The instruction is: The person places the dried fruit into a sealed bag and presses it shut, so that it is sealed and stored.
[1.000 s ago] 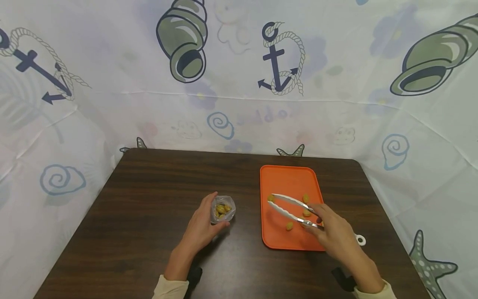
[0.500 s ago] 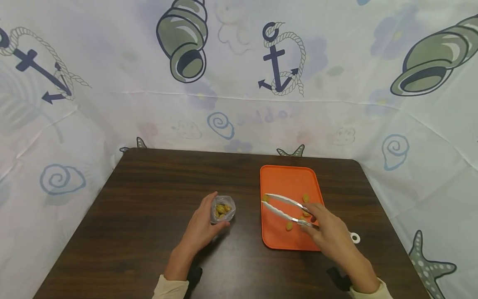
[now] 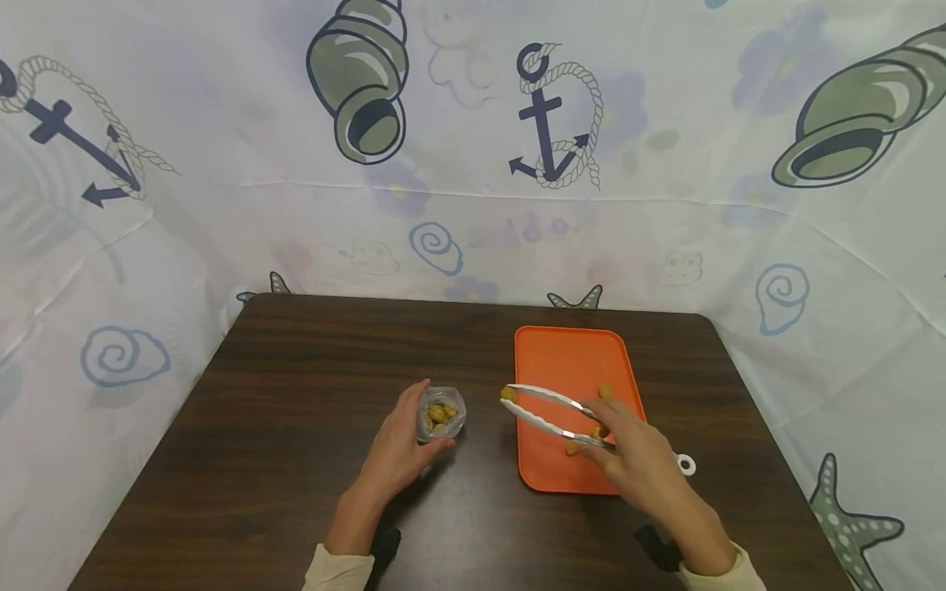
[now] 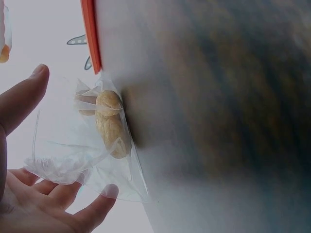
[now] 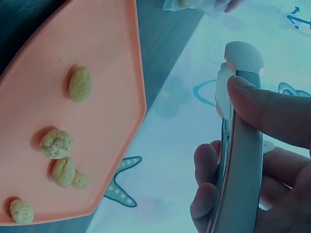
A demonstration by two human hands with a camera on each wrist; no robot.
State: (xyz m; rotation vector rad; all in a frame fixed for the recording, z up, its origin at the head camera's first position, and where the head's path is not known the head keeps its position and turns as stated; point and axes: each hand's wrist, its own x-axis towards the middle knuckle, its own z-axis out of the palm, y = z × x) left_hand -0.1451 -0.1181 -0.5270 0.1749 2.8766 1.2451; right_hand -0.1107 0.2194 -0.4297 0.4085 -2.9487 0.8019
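My left hand (image 3: 402, 443) holds a small clear plastic bag (image 3: 459, 402) upright on the table, fingers and thumb on either side of its open mouth. Inside are several wrinkled yellow-brown pieces (image 4: 112, 128) that look like dried fruit. My right hand (image 3: 643, 455) grips metal tongs (image 3: 543, 423) with white tips, the thumb pressing one arm in the right wrist view. Between the tips is one such piece (image 3: 508, 394), just past the left edge of an orange tray (image 3: 569, 353) and right of the bag. The tongs hide it in the right wrist view.
Several loose pieces (image 5: 57, 143) lie on the orange tray beneath my right hand. Dark wood-grain table (image 3: 332, 353) surrounds the bag and tray. A white printed cloth (image 3: 473, 148) hangs behind the table.
My right hand and the tongs have moved left, carrying the pinched piece from over the tray past its left edge. My left hand and the bag stay in place.
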